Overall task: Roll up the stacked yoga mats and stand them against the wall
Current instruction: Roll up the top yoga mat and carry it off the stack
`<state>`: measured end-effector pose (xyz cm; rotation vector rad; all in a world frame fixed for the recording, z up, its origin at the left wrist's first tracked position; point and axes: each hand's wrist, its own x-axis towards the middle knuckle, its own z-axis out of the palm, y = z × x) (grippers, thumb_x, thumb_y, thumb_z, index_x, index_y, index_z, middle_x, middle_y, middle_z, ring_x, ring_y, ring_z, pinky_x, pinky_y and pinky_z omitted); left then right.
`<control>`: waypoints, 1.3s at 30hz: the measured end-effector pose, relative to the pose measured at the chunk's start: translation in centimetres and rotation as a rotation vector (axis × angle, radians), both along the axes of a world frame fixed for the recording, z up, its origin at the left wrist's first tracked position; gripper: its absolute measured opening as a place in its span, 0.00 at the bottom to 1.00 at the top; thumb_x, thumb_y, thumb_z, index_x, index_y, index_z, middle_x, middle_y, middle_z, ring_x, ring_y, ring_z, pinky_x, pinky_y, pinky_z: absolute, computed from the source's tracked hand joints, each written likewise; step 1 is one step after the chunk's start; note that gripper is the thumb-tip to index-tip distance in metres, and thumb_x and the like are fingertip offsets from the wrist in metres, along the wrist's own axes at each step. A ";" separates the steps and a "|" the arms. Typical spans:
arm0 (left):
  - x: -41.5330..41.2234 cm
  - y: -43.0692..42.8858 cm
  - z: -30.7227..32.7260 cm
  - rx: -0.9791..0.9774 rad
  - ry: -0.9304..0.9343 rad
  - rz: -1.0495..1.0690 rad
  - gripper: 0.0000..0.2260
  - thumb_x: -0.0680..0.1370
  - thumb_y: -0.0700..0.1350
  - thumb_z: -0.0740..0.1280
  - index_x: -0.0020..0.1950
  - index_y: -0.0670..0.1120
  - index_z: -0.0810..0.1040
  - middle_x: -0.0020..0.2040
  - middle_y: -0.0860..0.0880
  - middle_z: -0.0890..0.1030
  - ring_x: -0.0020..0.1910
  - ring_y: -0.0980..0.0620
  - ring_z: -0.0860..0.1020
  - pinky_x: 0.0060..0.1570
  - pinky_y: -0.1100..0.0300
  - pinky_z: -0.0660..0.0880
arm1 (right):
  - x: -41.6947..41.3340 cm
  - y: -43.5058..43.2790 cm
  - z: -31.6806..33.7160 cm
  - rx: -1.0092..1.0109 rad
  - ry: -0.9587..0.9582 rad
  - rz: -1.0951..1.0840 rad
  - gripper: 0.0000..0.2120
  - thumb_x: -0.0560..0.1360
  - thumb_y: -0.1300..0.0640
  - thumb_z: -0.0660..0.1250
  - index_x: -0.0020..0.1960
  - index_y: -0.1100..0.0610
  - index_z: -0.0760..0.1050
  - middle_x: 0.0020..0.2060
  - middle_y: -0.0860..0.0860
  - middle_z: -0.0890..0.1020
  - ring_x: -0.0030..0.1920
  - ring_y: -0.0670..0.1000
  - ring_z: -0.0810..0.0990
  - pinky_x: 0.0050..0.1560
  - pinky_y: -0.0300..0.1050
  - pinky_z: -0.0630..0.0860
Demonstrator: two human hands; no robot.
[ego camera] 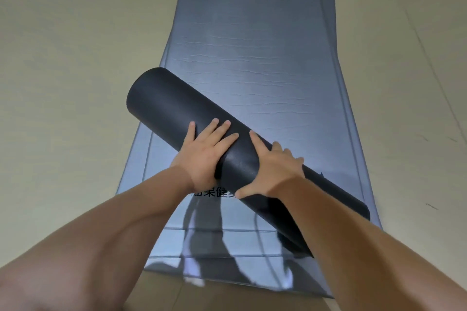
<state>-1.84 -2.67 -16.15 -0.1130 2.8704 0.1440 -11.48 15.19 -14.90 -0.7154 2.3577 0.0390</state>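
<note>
A rolled-up black yoga mat (164, 106) lies slanted across a stack of flat grey-blue mats (252, 45), its left end farther from me and its right end near the stack's front right corner. My left hand (206, 151) lies flat on the roll's near side with fingers spread over the top. My right hand (275, 166) grips the roll just to the right, thumb on the near side, fingers curled over the far side. Black printed characters on the flat top mat show below my hands, partly covered.
The stack's layered edges (227, 247) show at the front and along the right side. Pale beige floor (63, 58) surrounds the mats on the left and right. Shiny reflections cross the near end of the mats.
</note>
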 end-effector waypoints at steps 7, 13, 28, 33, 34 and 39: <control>4.0 2.7 -1.1 0.861 0.168 1.384 0.23 0.74 0.59 0.72 0.62 0.48 0.75 0.54 0.50 0.75 0.53 0.47 0.77 0.54 0.48 0.77 | -4.1 0.6 1.0 -0.107 -0.176 -0.060 0.72 0.51 0.27 0.80 0.81 0.34 0.37 0.63 0.52 0.76 0.62 0.57 0.77 0.64 0.54 0.76; 2.6 6.2 -2.2 1.700 -0.063 1.419 0.31 0.70 0.63 0.76 0.67 0.49 0.74 0.59 0.36 0.83 0.45 0.36 0.82 0.37 0.50 0.74 | -1.3 0.1 0.8 -0.101 -0.135 -0.114 0.74 0.45 0.25 0.76 0.80 0.32 0.37 0.53 0.50 0.77 0.54 0.56 0.79 0.55 0.54 0.81; -0.5 4.1 -1.3 1.615 0.068 1.447 0.42 0.65 0.54 0.84 0.73 0.59 0.64 0.59 0.55 0.83 0.52 0.48 0.85 0.44 0.45 0.83 | -0.2 1.5 -1.9 -0.616 -0.572 -0.624 0.35 0.64 0.44 0.85 0.58 0.25 0.67 0.55 0.34 0.84 0.53 0.37 0.84 0.56 0.38 0.78; -0.9 3.5 -1.1 1.643 0.088 1.433 0.38 0.64 0.48 0.84 0.69 0.55 0.70 0.58 0.51 0.85 0.50 0.45 0.86 0.47 0.39 0.83 | -0.6 1.3 -2.3 -0.713 -0.589 -0.624 0.38 0.61 0.48 0.87 0.65 0.34 0.72 0.55 0.37 0.86 0.54 0.42 0.86 0.61 0.47 0.80; -1.2 3.4 -0.7 1.665 0.110 1.410 0.35 0.66 0.46 0.83 0.69 0.53 0.71 0.58 0.50 0.85 0.51 0.46 0.86 0.46 0.42 0.84 | -0.8 1.2 -2.0 -0.727 -0.574 -0.625 0.40 0.59 0.46 0.87 0.65 0.33 0.72 0.55 0.37 0.85 0.55 0.43 0.86 0.62 0.50 0.80; -3.9 1.7 5.3 1.690 0.174 1.226 0.29 0.71 0.40 0.79 0.68 0.53 0.73 0.56 0.50 0.86 0.52 0.48 0.86 0.47 0.49 0.83 | -2.0 0.0 3.5 -0.818 -0.478 -0.655 0.50 0.56 0.41 0.87 0.72 0.30 0.65 0.59 0.36 0.83 0.58 0.46 0.85 0.61 0.53 0.81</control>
